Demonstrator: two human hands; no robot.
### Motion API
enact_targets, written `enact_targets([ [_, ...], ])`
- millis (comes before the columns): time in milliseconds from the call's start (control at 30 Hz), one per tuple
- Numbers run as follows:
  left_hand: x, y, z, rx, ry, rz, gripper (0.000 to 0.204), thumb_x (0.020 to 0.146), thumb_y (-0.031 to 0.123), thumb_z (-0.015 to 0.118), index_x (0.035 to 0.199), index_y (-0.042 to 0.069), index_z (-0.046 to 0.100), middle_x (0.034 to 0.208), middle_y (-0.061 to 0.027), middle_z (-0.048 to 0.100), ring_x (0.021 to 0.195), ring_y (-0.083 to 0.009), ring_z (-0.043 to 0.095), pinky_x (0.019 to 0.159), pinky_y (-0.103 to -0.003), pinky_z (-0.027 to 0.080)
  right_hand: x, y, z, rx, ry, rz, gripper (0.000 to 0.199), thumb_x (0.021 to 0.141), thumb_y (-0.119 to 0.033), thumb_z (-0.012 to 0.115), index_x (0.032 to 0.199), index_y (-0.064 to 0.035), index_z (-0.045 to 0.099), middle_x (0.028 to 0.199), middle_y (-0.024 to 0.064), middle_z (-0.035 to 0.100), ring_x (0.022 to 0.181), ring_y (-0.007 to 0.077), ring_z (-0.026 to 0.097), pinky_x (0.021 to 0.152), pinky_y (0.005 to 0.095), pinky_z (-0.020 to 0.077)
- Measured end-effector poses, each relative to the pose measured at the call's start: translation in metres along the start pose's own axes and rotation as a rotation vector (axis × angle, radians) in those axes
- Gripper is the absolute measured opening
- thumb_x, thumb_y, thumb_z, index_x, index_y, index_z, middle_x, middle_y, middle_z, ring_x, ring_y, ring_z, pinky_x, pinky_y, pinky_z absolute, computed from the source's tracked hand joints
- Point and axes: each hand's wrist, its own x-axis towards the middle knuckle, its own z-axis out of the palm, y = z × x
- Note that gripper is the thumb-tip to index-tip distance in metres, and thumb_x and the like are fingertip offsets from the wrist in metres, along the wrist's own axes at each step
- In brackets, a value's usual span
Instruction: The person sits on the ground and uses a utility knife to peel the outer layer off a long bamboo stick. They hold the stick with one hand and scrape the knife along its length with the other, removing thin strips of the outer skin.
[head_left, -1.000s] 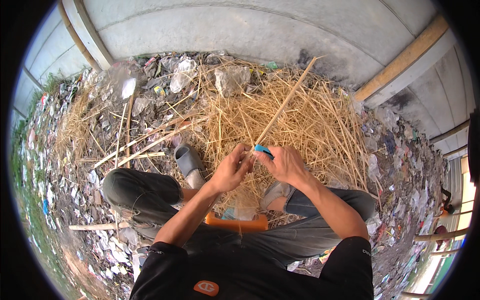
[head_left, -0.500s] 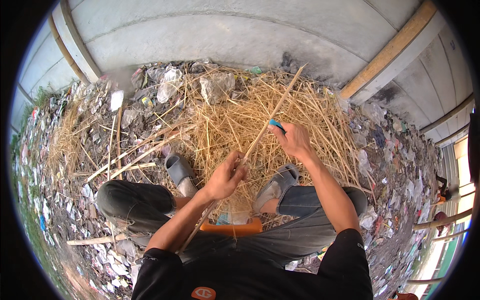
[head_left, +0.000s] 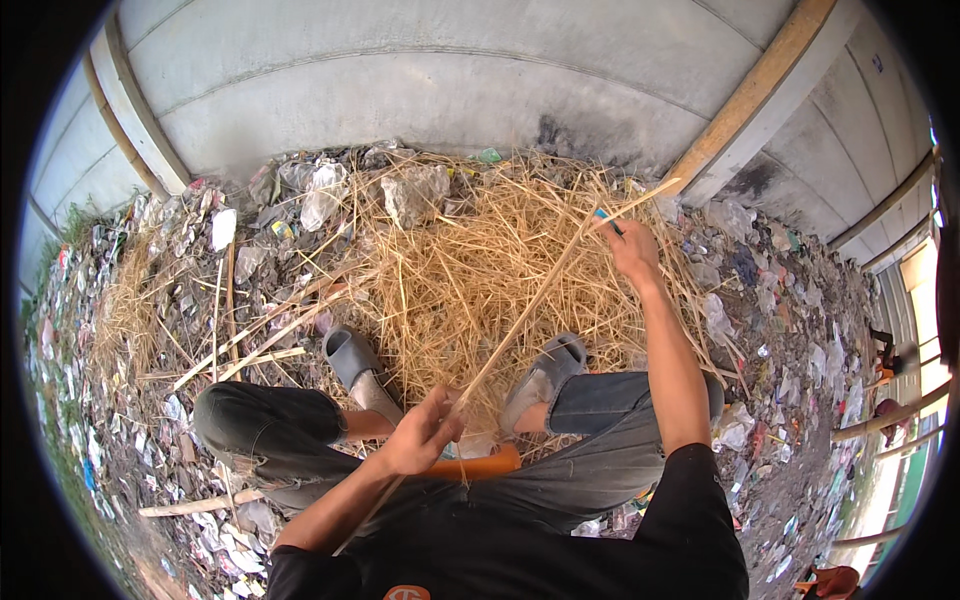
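We grip a long, pale bamboo strip [head_left: 528, 318] in the left hand [head_left: 424, 438], whose fingers are curled closed around it near our left shin. From there the strip slants up and away to the right across the space between our feet, its far end near the right hand; its near end runs back along the left forearm. The right hand [head_left: 634, 252] is stretched forward on that side, fingers folded around a small blue-handled tool [head_left: 604, 217] that sits right by the strip's far end; we cannot make out its blade. A thin pale sliver [head_left: 650, 193] angles off past the tool to the right, and we cannot tell whether it is joined to the strip.

Below both hands spreads a heap of straw-coloured shavings [head_left: 450, 270], with our grey left slipper [head_left: 351, 357] and grey right slipper [head_left: 564, 357] at its near edge. An orange plastic edge [head_left: 480, 466] shows between our legs. Past the heap, a whitish plastic bag [head_left: 324, 196] lies near the grey panel wall [head_left: 420, 100].
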Motion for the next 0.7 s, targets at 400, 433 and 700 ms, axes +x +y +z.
enact_targets([
  [400,-0.111,-0.006,-0.003,-0.263,0.054,-0.112,0.021,0.103,0.012,0.055,0.120,0.002,0.047,0.085,-0.0021,0.054,0.072,-0.0088,0.053,0.064,-0.025,0.044,0.034,0.104,-0.057,0.444,0.529,0.253,0.069,0.097,-0.058,0.055,0.064,0.0020,0.056,0.061,0.0091,0.051,0.055,0.0234,0.046,0.059,0.0422,0.0365],
  [433,-0.105,-0.006,-0.011,-0.285,0.093,-0.091,0.021,0.104,0.013,0.054,0.120,0.002,0.046,0.086,-0.0016,0.053,0.073,-0.0087,0.053,0.065,-0.025,0.045,0.032,0.098,-0.061,0.519,0.507,0.251,0.067,0.097,-0.057,0.056,0.063,0.0010,0.056,0.061,0.0075,0.049,0.054,0.0210,0.044,0.058,0.0409,0.0354],
  [700,-0.048,0.012,-0.021,-0.155,0.011,-0.032,0.037,0.106,0.018,0.052,0.137,-0.001,0.046,0.085,-0.0002,0.055,0.072,-0.0076,0.051,0.066,-0.024,0.044,-0.023,-0.084,-0.070,0.783,0.073,-0.202,0.040,0.092,-0.041,0.073,0.102,-0.0033,0.066,0.065,-0.0081,0.041,0.056,0.0055,0.034,0.053,0.0257,0.0280],
])
